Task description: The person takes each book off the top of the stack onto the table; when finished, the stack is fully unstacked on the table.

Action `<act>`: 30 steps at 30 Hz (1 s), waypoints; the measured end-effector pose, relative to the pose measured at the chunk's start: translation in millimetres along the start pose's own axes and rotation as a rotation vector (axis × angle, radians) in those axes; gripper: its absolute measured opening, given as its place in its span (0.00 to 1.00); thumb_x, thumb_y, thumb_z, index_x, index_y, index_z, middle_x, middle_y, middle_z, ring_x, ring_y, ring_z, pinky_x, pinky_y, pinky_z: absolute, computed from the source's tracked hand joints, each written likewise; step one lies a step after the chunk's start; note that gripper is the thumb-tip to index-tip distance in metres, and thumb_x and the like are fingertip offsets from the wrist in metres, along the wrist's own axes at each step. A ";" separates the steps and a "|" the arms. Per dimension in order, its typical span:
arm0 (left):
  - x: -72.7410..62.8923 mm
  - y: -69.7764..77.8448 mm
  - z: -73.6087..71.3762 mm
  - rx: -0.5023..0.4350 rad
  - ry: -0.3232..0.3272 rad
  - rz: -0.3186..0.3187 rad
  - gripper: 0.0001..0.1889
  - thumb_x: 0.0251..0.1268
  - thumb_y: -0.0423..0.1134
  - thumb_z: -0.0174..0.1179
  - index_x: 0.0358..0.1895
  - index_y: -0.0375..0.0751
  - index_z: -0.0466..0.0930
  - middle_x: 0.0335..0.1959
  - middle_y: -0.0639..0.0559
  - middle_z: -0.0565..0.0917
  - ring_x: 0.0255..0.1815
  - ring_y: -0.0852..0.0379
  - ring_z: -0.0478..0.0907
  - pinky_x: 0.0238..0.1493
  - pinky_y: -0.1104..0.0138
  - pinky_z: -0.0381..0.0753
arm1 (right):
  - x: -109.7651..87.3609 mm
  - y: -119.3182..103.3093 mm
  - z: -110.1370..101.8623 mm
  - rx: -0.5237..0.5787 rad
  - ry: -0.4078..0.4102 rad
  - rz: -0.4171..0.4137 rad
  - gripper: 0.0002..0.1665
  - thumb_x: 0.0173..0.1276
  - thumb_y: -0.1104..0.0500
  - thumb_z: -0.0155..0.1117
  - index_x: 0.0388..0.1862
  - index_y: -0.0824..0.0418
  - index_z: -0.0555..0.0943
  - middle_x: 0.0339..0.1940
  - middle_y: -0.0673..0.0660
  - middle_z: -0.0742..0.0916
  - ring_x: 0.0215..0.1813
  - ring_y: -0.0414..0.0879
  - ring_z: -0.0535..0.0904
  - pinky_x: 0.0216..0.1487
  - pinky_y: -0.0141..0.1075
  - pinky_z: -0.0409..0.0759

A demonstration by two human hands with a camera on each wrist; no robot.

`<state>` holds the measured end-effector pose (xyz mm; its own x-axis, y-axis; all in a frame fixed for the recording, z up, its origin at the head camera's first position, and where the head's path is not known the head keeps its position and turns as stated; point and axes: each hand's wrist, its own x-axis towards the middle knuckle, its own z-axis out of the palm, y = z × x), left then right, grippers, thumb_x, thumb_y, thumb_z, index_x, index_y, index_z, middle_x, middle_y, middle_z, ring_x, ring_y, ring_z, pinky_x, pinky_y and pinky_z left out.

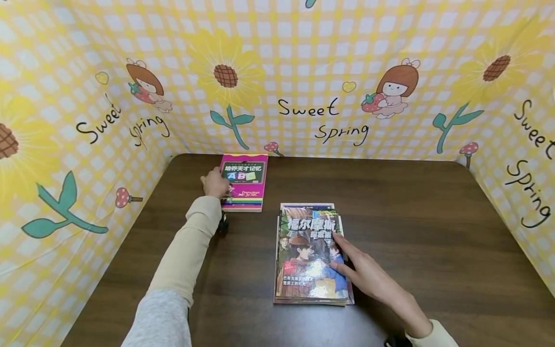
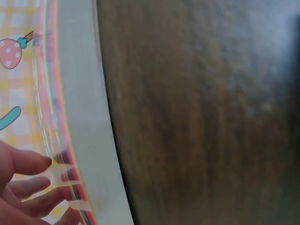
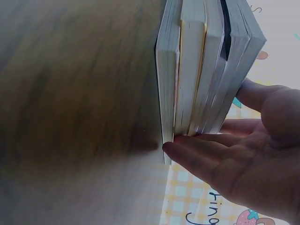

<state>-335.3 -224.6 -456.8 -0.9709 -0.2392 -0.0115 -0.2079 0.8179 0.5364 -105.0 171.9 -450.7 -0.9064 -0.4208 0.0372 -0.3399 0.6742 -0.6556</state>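
A pink paperback book [image 1: 257, 190] with a green panel and ABC letters lies at the table's far left. My left hand [image 1: 215, 184] is at its left edge. In the left wrist view, those fingers [image 2: 35, 161] are loosely bent right by the glossy cover, which reflects them. Nearer the front middle is a stack of books [image 3: 192, 70], topped by an illustrated comic-style book [image 1: 312, 260]. Along its right side rests my right hand [image 1: 368, 272]. In the right wrist view, its extended fingers [image 3: 201, 152] reach across the stacked edges, and the thumb is near the top book.
Beneath everything is a dark brown wooden table [image 1: 412, 207]. Yellow checked cloth [image 1: 303, 53] with flowers and cartoon figures rises along the table's back and both sides. The gap between the pink book and the stack is narrow.
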 end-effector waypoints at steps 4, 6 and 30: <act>-3.3 -1.0 0.1 0.039 -0.058 0.022 0.28 0.66 0.31 0.46 0.70 0.28 0.60 0.60 0.27 0.69 0.60 0.30 0.59 0.62 0.46 0.59 | -1.0 -1.3 0.3 0.001 -0.001 0.000 0.40 0.72 0.49 0.57 0.76 0.61 0.57 0.73 0.66 0.65 0.70 0.61 0.64 0.65 0.56 0.66; -5.7 0.1 -1.4 0.064 -0.090 0.018 0.28 0.68 0.33 0.45 0.71 0.29 0.59 0.62 0.26 0.66 0.61 0.29 0.57 0.61 0.44 0.61 | -1.2 -1.7 0.2 0.003 0.001 -0.003 0.40 0.72 0.49 0.57 0.76 0.61 0.56 0.73 0.66 0.65 0.70 0.62 0.64 0.65 0.56 0.66; -43.8 29.5 -14.2 -0.089 -0.097 0.145 0.38 0.74 0.49 0.49 0.77 0.35 0.43 0.77 0.40 0.26 0.73 0.40 0.15 0.72 0.41 0.35 | -1.2 -3.1 -0.9 0.022 0.006 -0.009 0.40 0.72 0.49 0.58 0.76 0.62 0.57 0.73 0.66 0.65 0.70 0.62 0.64 0.65 0.56 0.66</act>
<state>-297.2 -197.4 -428.5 -0.9977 -0.0667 -0.0077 -0.0575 0.7896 0.6109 -103.1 170.9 -448.0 -0.9048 -0.4231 0.0482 -0.3430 0.6569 -0.6715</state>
